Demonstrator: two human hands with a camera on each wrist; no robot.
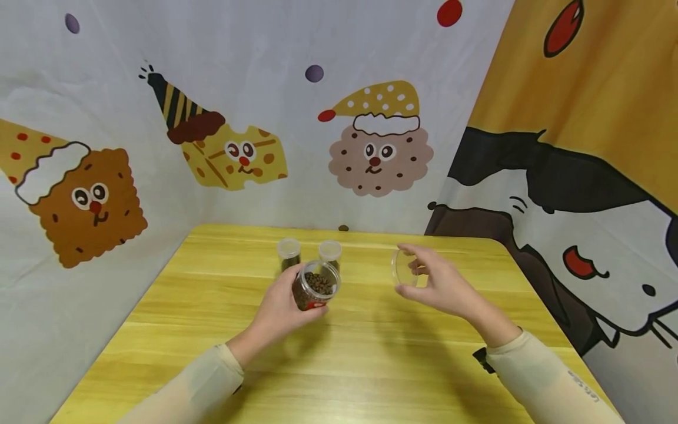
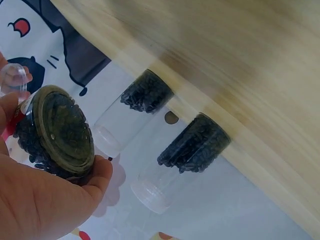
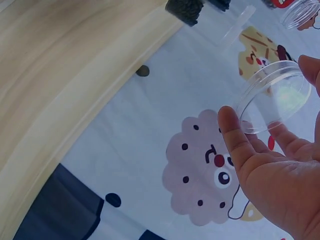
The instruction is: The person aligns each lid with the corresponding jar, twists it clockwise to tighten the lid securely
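Observation:
My left hand [image 1: 278, 303] grips a clear jar [image 1: 306, 294] round its side, raised above the table and tipped so its open mouth shows. Small brown pellets [image 1: 319, 283] fill much of it, and part of a red label shows. In the left wrist view the jar's base [image 2: 65, 132] faces the camera. My right hand [image 1: 442, 282] pinches a clear round lid [image 3: 275, 97] by its rim between thumb and fingers, off to the right of the jar and apart from it.
Two clear cylindrical containers, a left one [image 2: 147, 92] and a right one [image 2: 195, 142] in that view, stand upright behind the jar with whitish lids and dark contents. The wooden table [image 1: 339, 365] ends at a cartoon-printed cloth [image 1: 296, 206] behind.

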